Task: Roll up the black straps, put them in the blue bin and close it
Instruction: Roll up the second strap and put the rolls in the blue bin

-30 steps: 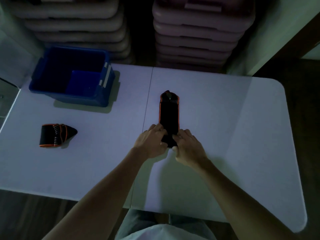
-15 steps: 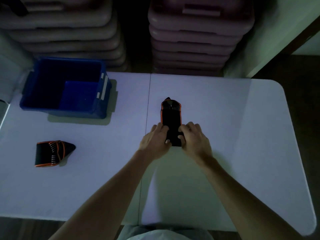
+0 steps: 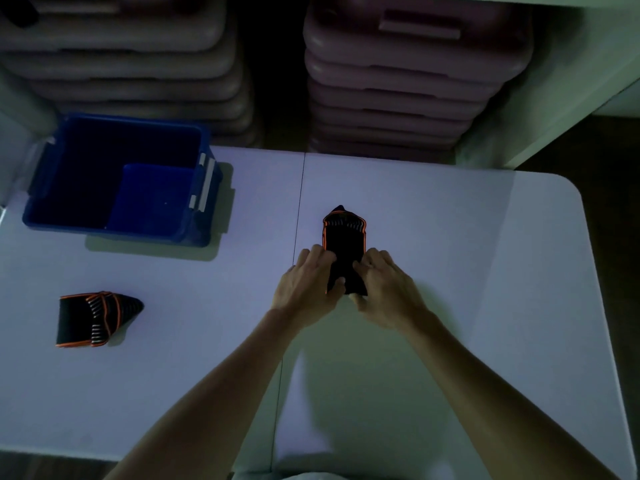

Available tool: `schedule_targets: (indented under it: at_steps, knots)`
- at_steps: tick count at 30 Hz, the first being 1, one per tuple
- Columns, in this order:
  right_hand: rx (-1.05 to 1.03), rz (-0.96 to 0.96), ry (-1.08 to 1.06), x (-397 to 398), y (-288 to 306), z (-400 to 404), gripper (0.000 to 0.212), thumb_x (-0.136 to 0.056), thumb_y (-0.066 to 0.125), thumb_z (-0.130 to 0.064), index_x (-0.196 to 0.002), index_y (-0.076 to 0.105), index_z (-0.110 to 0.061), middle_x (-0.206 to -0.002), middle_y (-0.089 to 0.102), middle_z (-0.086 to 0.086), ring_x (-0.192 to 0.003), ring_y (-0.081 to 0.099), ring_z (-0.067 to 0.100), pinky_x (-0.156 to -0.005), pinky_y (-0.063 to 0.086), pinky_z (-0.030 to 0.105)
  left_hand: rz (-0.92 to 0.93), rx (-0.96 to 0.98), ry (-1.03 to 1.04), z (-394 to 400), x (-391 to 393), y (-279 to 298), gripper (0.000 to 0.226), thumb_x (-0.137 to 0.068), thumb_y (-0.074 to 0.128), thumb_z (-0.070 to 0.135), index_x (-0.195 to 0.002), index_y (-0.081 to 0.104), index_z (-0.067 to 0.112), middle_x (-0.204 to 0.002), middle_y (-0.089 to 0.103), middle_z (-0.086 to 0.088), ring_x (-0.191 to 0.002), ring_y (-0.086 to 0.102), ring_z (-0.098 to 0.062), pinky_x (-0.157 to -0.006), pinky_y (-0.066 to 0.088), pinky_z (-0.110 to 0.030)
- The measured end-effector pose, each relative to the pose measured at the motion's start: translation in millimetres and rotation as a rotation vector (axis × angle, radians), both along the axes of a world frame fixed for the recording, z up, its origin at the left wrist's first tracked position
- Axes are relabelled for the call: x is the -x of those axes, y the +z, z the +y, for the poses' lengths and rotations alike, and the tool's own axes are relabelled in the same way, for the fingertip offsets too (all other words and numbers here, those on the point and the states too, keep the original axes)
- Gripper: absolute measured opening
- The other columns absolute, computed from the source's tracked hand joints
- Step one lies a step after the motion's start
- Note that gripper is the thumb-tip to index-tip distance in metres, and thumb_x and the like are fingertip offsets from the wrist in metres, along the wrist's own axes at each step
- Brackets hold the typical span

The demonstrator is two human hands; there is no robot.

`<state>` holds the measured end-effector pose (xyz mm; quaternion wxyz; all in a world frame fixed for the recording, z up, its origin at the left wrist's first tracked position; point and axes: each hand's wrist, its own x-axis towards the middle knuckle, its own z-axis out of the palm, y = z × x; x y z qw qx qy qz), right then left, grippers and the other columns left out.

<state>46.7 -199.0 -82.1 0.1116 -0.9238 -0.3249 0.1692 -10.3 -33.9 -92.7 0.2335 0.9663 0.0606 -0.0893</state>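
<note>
My left hand (image 3: 306,284) and right hand (image 3: 382,289) have rolled the strap (image 3: 344,237) farther up; less lies flat. Fingers pinch the roll's near end, nearly finished for the blue bin (image 3: 41,209).

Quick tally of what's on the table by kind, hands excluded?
Black straps with orange trim: 2, one under both hands and one lying alone at the left
Blue bin: 1, open
Total: 3

The white table (image 3: 450,271) carries an open blue bin (image 3: 41,216) and two black straps (image 3: 344,233) (image 3: 93,318).
</note>
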Motion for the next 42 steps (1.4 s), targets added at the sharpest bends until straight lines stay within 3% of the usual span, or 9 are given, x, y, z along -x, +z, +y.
schedule_targets:
  at_steps: [10, 14, 19, 24, 27, 31, 33, 39, 42]
  knots:
    - [-0.087, 0.211, -0.214, -47.4, 7.5, 5.9, 0.030, -0.088, 0.057, -0.040, -0.113, 0.062, -0.022, -0.112, 0.052, 0.003, -0.110, 0.050, 0.023, -0.080, 0.051, 0.043, -0.029, 0.123, 0.065, 11.4, -19.5, -6.7, 0.040, -0.090, 0.052, 0.042, -0.123, 0.050, 0.020, -0.118, 0.048, 0.002, -0.109, 0.049, -0.020, -0.067, 0.056, -0.041]
    - [-0.296, 0.180, -0.442, -53.6, -3.6, 8.8, 0.067, -0.078, 0.044, -0.071, -0.109, 0.051, -0.013, -0.107, 0.053, 0.006, -0.097, 0.050, 0.026, -0.068, 0.041, 0.035, 0.051, 0.163, 0.276, 5.8, -39.9, -1.1, 0.043, -0.087, 0.055, 0.046, -0.120, 0.048, 0.020, -0.118, 0.049, 0.000, -0.113, 0.050, -0.022, -0.073, 0.052, -0.041]
    - [-0.296, 0.333, -0.279, -67.4, -18.4, 19.7, 0.062, -0.090, 0.062, -0.040, -0.142, 0.040, -0.014, -0.127, 0.055, 0.014, -0.115, 0.049, 0.034, -0.094, 0.045, 0.041, 0.162, 0.146, 0.587, -10.3, -55.0, 7.5, 0.048, -0.086, 0.053, 0.056, -0.107, 0.042, 0.014, -0.108, 0.061, -0.006, -0.105, 0.057, -0.031, -0.074, 0.050, -0.043]
    - [-0.377, 0.394, -0.470, -56.4, -10.7, 28.7, 0.051, -0.076, 0.078, -0.022, -0.116, 0.048, -0.010, -0.105, 0.060, 0.007, -0.091, 0.056, 0.025, -0.066, 0.040, 0.028, 0.416, 0.248, 0.813, -18.1, -51.1, 14.4, 0.070, -0.086, 0.045, 0.069, -0.118, 0.048, 0.008, -0.117, 0.063, -0.015, -0.110, 0.060, -0.036, -0.075, 0.041, -0.035]
    - [-0.488, 0.407, -0.637, -35.2, 4.7, 31.5, 0.053, -0.074, 0.082, -0.025, -0.112, 0.049, -0.009, -0.097, 0.058, 0.000, -0.083, 0.056, 0.020, -0.053, 0.037, 0.012, 0.396, 0.527, 0.850, -15.3, -41.0, 18.4, 0.079, -0.077, 0.041, 0.078, -0.104, 0.061, 0.007, -0.098, 0.071, -0.013, -0.086, 0.069, -0.032, -0.074, 0.057, -0.039]
    - [-0.644, 0.521, -0.698, -11.3, 33.8, 40.3, 0.055, -0.071, 0.086, -0.028, -0.109, 0.050, -0.011, -0.090, 0.058, -0.006, -0.077, 0.059, 0.014, -0.056, 0.041, 0.016, 0.123, 1.011, 0.894, -12.0, -20.7, 46.6, 0.019, -0.092, 0.065, 0.029, -0.105, 0.068, 0.016, -0.090, 0.071, -0.007, -0.075, 0.068, -0.020, -0.067, 0.057, -0.033]
    - [-0.716, 0.650, -0.662, -7.0, 53.0, 46.2, 0.050, -0.073, 0.084, -0.020, -0.108, 0.050, -0.009, -0.092, 0.060, -0.004, -0.076, 0.062, 0.011, -0.054, 0.044, 0.012, -0.007, 1.114, 0.920, -2.5, -9.8, 66.3, 0.021, -0.090, 0.067, 0.013, -0.111, 0.067, 0.009, -0.095, 0.070, -0.010, -0.082, 0.067, -0.022, -0.072, 0.057, -0.031]
    - [-0.863, 0.829, -0.436, -15.0, 109.1, 89.0, 0.065, -0.081, 0.077, -0.013, -0.130, 0.034, -0.015, -0.118, 0.060, 0.009, -0.100, 0.067, 0.020, -0.073, 0.056, 0.024, -0.106, 1.021, 0.738, 67.1, 26.9, 134.4, 0.029, -0.092, 0.063, 0.011, -0.120, 0.064, 0.002, -0.102, 0.072, -0.014, -0.084, 0.071, -0.019, -0.070, 0.059, -0.023]
    - [-0.828, 0.788, -0.227, -14.7, 131.6, 130.9, 0.055, -0.081, 0.077, -0.013, -0.127, 0.048, -0.013, -0.114, 0.064, 0.010, -0.096, 0.067, 0.019, -0.075, 0.057, 0.023, -0.095, 0.975, 0.676, 116.9, 35.2, 158.2, 0.029, -0.092, 0.065, 0.014, -0.117, 0.065, 0.001, -0.096, 0.073, -0.014, -0.080, 0.072, -0.018, -0.068, 0.059, -0.027]
